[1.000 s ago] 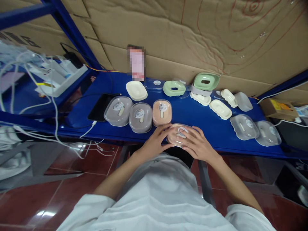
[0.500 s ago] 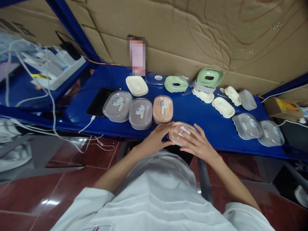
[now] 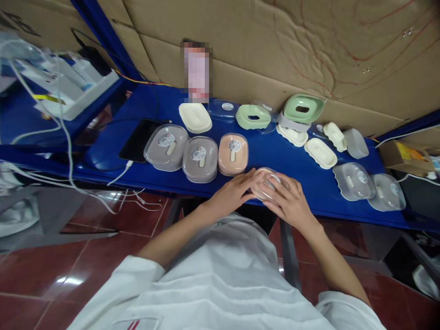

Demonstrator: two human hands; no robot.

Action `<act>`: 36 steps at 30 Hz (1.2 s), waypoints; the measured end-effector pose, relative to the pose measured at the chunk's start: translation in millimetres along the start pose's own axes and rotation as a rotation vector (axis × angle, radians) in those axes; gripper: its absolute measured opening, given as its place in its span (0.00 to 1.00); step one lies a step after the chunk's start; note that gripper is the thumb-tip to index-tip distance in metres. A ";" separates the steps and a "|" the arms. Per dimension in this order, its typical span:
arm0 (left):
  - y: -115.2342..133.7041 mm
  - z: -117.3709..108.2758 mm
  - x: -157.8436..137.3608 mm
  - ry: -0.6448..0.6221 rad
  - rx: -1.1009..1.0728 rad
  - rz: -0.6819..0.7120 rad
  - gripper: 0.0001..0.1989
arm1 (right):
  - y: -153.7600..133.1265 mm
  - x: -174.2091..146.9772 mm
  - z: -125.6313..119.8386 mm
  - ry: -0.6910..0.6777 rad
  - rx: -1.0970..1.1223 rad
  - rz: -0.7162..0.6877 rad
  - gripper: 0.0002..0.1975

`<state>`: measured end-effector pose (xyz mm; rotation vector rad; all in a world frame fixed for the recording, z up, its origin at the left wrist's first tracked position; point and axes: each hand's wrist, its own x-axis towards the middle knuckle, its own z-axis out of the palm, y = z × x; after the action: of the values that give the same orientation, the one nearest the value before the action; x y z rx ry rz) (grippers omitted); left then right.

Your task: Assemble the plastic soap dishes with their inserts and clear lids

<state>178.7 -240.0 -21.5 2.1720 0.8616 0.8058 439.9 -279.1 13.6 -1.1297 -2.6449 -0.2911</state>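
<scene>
Near the front edge of the blue table, a peach soap box with a clear lid and a round label is between my hands. My left hand grips its left side, thumb at the near edge and fingers at the far edge. My right hand lies over the lid and right side, its fingers hiding much of the label. Just left of them stand another peach soap box and two grey soap boxes, one in the middle and one farther left, all lidded.
A black phone with a white cable lies at the left. Green trays, cream trays and clear lids line the back. Two clear-lidded grey boxes sit at the right. A cardboard wall rises behind.
The peach box and both hands have shifted slightly right, and the box appears turned. My right fingers sit closer together over the lid. The camera view has moved a little.
</scene>
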 end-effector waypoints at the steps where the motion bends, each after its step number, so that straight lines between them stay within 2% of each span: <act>1: 0.1 1.6 3.2 0.002 0.009 0.025 0.37 | -0.3 -0.1 -0.3 0.004 -0.014 0.027 0.28; 4: -1.5 5.5 12.3 0.005 0.024 0.081 0.37 | 3.0 -1.1 -2.1 0.010 -0.024 0.075 0.27; 6: -2.8 6.9 17.4 0.004 0.024 0.087 0.38 | 10.0 -1.8 -2.8 0.005 0.005 0.055 0.27; 11: -0.6 3.3 28.8 -0.015 -0.027 0.053 0.36 | 30.5 -1.5 -2.1 -0.011 0.111 -0.030 0.28; 16: 1.3 -0.3 35.1 -0.096 -0.089 0.015 0.36 | 31.0 -3.7 0.9 -0.026 0.106 0.022 0.28; 23: 1.1 4.6 28.8 -0.074 -0.031 0.007 0.35 | 21.7 -14.6 11.8 0.095 -0.003 -0.016 0.43; 31: 2.6 -0.8 37.5 -0.101 -0.118 0.056 0.40 | 21.3 -21.0 19.2 0.083 0.020 0.022 0.35; 36: 9.3 0.6 41.0 -0.113 -0.006 0.104 0.37 | 25.8 -19.5 21.6 0.220 0.081 0.028 0.43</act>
<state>206.7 -214.7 -2.9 2.2485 0.6932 0.7267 468.5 -268.8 -10.6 -1.0443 -2.4243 -0.2834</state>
